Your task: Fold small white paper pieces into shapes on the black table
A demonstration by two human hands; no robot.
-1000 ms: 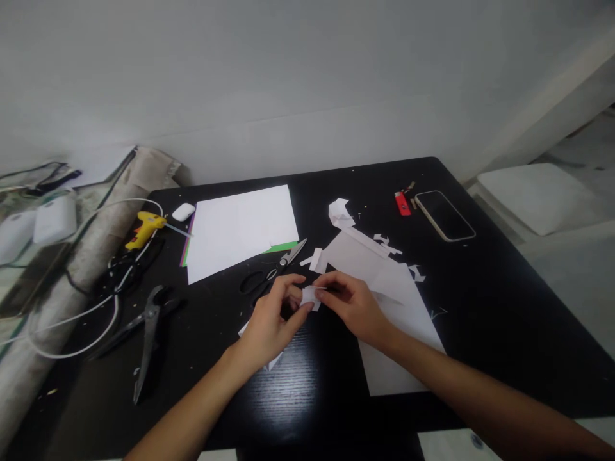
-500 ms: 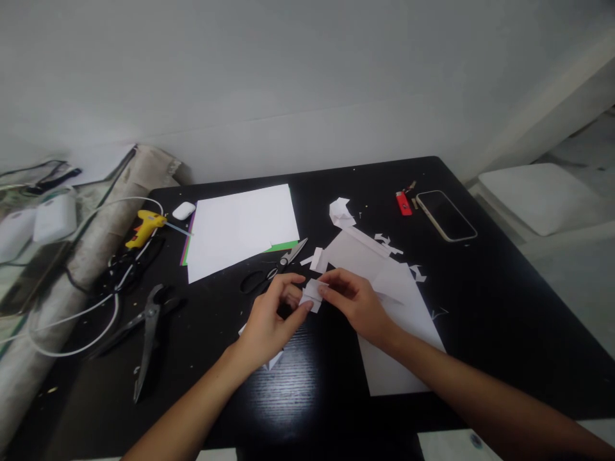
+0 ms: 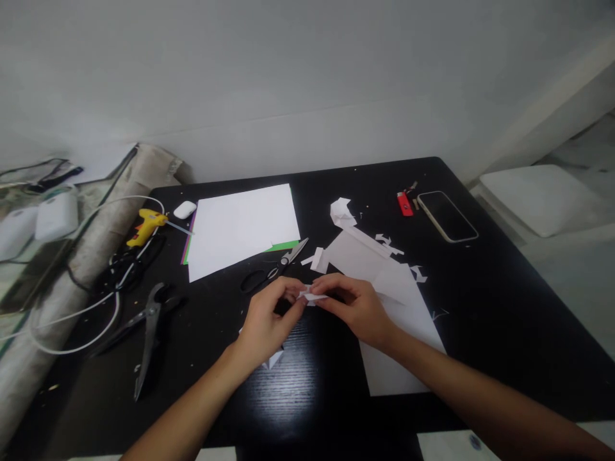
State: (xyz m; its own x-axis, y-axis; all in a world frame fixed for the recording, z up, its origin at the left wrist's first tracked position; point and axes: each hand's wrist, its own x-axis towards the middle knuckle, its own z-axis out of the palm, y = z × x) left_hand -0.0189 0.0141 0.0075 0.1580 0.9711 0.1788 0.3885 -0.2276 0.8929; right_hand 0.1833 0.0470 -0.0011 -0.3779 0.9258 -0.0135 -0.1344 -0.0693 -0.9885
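Note:
A small folded piece of white paper is pinched between both hands over the black table. My left hand grips its left side with thumb and fingers. At the right side, my right hand is closed on the same piece, its fingertips near the left ones. The piece is seen nearly edge-on, and the fingers cover part of it. Beneath my right hand lie larger white sheets. Scissors with black handles rest just beyond my left hand. Folded paper scraps lie partly hidden under my left wrist.
A paper stack lies at the back left, beside a yellow glue gun and a white case. Dark pliers lie at left. A red lighter and a phone sit at back right. Crumpled paper lies at the back.
The small paper has tilted from showing its face to nearly edge-on. The fingertips of both hands have come closer together around it. The other things lie as before.

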